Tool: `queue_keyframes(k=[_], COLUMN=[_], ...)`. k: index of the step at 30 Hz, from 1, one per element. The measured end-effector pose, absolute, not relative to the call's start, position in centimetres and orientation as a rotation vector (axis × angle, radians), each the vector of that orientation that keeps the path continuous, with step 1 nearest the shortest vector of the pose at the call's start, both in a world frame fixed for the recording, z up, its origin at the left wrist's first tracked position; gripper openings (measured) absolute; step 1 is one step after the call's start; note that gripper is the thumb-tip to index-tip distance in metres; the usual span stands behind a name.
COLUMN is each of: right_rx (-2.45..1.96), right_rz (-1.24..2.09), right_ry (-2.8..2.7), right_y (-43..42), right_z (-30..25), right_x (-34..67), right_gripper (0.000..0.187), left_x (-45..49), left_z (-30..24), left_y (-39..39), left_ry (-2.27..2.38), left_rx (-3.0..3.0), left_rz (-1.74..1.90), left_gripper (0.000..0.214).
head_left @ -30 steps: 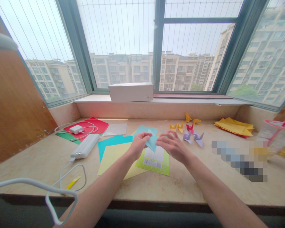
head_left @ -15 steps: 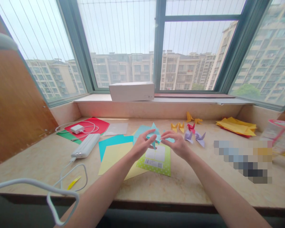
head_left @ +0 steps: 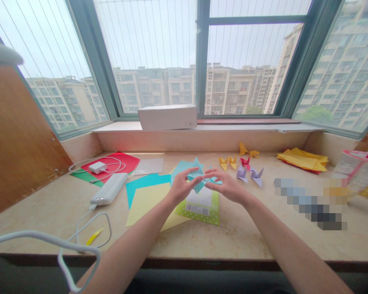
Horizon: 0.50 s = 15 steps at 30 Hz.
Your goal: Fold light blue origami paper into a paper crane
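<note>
My left hand grips a light blue origami piece between thumb and fingers, above the worktop. One point of the folded paper sticks up and another hangs down. From the other side, my right hand has its thumb and fingertips closed about the right end of the piece. Light blue paper also shows behind the right fingers; I cannot tell whether it is a separate piece. Under the hands lies a green polka-dot packet with a white label. Pale yellow paper and bright blue paper lie left of it.
Folded birds stand right of my hands: purple, red and yellow. Yellow sheets lie further right, near a clear cup. A white power bank with cables sits left. A white box rests on the sill.
My right hand's fingers have shifted left and reach further over the right side of the origami piece. The whole view has moved slightly, and the left hand keeps its hold.
</note>
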State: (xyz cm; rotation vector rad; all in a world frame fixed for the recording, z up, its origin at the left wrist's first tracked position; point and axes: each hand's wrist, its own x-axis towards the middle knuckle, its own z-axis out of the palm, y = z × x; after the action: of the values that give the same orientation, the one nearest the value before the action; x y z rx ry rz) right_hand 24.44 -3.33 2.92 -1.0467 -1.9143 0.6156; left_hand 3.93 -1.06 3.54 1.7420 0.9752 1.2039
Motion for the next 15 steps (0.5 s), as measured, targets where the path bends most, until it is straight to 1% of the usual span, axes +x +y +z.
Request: queue_keyframes(k=[2, 6, 10, 12, 15], right_rx=[-1.043, -1.015, -0.943, -0.926, -0.945], right_rz=[0.604, 0.567, 0.645, 0.636, 0.48], right_ry=[-1.881, -1.762, -1.675, -1.658, -1.714], right_y=[-3.2, -2.9, -2.8, -2.7, -2.7], right_z=[2.5, 2.0, 1.9, 1.9, 1.9], right_x=[24.1, 23.4, 23.3, 23.4, 23.5], right_gripper=[0.031, 0.033, 0.039, 0.037, 0.025], left_x=[4.0, 4.1, 4.3, 4.3, 4.4], left_z=[3.5, 3.3, 3.0, 2.8, 2.6], left_y=[-1.1, -1.4, -1.7, -1.6, -1.4], left_ry=[0.962, 0.89, 0.801, 0.749, 0.758], left_rx=[1.747, 1.771, 1.791, 1.835, 1.898], left_rz=[1.201, 1.155, 1.119, 1.135, 1.231], left_gripper=[0.049, 0.053, 0.058, 0.057, 0.05])
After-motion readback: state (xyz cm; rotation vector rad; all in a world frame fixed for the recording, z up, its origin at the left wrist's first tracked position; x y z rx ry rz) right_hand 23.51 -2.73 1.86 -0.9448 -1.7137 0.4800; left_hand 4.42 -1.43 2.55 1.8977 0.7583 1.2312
